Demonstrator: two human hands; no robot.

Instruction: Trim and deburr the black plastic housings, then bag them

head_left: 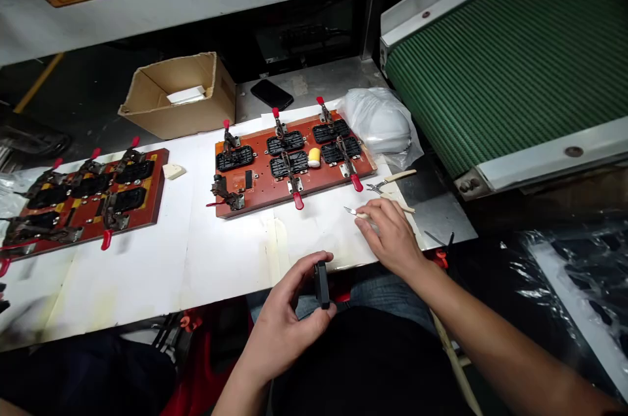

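My left hand (294,318) grips a small black plastic part (321,284) by its edges, just off the table's front edge. At the table's right front, my right hand (390,233) has its fingers closed over a small knife (362,214), whose blade points left; the handle is mostly hidden under the fingers. Pliers with pale handles (400,176) lie just beyond that hand. Ahead of both hands is a reddish-brown fixture board (262,197) with red-tipped toggle clamps and several black parts in its nests. A yellow-and-white roll (314,157) sits on the board.
A second clamp board (159,187) stands at the left, beside a pale wedge-shaped block (174,171). Behind are a cardboard box (176,108) and a phone (272,94). Bagged white parts (377,121) lie near the green conveyor (510,56) at the right.
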